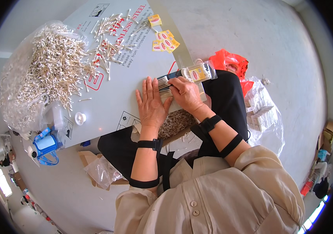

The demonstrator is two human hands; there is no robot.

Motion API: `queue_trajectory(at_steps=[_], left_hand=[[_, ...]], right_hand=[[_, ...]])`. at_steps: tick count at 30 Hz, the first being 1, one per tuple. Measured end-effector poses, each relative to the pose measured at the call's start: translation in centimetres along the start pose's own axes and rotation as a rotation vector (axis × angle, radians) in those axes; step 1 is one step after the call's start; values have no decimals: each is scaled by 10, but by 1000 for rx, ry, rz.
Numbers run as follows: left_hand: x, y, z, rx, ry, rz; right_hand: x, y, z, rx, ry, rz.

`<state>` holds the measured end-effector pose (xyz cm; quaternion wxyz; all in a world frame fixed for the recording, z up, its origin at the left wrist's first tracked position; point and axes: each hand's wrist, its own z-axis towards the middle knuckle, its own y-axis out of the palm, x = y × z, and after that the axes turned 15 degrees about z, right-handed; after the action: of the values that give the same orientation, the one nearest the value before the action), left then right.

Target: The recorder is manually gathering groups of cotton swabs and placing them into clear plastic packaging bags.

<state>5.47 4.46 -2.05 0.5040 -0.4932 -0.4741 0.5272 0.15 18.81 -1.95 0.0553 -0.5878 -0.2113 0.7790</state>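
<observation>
Just right of the frame's centre, across the right edge of the pale grey, film-covered metal desk (131, 89): a flat, clear plastic packet with a yellow card label (199, 73). Runs lengthwise from lower left to upper right, far end overhanging the edge. In line with it, at the lower left: a tight row of slim, pale-stemmed cotton swabs (163, 83), crossed by a dark blue strip (174, 74). Cannot tell whether inside the packet or only butting against it.

Nearer to the packet: the bare right hand (186, 93), just below and over the row's right part. Curled, with fingers drawn in together, touching at the swabs; cannot tell whether clamped, fingertips being partly hidden.

At the row's left end, farther from the label: the bare left hand (151, 104). Laid flat on the desk, fingers slightly apart and pointing toward the top of the frame, thumb spread toward the row. Clamped on nothing visible.

Toward the top centre of the frame: small, loose yellow cards (165, 41).
</observation>
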Motion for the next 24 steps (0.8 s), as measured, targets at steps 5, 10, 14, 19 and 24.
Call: queue_trajectory(at_steps=[5, 10, 14, 19, 24], left_hand=[[0, -1, 0, 3, 0, 5], [0, -1, 0, 4, -3, 0], [0, -2, 0, 7, -6, -5], [1, -1, 0, 13, -6, -2], [1, -1, 0, 12, -13, -18]], right_hand=[[-2, 0, 0, -5, -6, -44], [1, 0, 0, -44, -16, -57], [-2, 1, -1, 1, 14, -12], [-7, 2, 3, 29, 30, -22], [-6, 2, 5, -12, 58, -75]])
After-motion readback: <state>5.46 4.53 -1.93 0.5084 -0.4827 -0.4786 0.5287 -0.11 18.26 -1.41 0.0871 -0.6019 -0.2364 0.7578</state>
